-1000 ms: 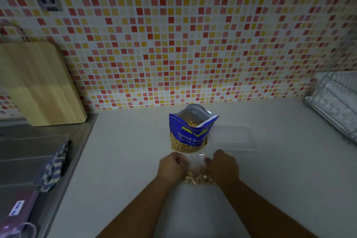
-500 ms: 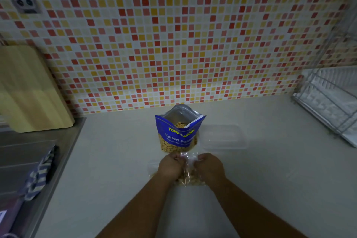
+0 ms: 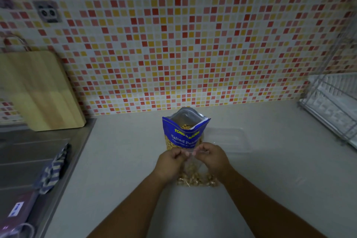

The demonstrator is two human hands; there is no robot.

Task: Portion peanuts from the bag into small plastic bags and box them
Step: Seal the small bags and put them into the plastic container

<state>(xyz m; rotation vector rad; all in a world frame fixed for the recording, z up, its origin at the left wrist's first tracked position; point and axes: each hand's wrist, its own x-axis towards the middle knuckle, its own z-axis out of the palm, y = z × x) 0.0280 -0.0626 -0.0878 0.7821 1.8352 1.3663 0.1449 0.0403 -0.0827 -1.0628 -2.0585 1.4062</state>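
Observation:
A blue peanut bag [image 3: 184, 132] stands open and upright on the pale counter [image 3: 123, 160], peanuts showing inside. Just in front of it, my left hand [image 3: 170, 162] and my right hand [image 3: 212, 157] both pinch the top edge of a small clear plastic bag [image 3: 195, 177]. That small bag hangs upright with peanuts heaped at its bottom, which rests near the counter. A clear plastic box [image 3: 229, 137] lies on the counter to the right of the blue bag, behind my right hand; nothing shows inside it.
A wooden cutting board [image 3: 40, 91] leans on the tiled wall at the left. A steel sink [image 3: 23, 160] with a striped cloth [image 3: 52, 172] lies left of the counter. A wire dish rack [image 3: 336, 106] stands at the far right.
The small bag has been raised from lying on the counter to upright, and both hands have shifted up to its top edge. The camera view has also moved a little.

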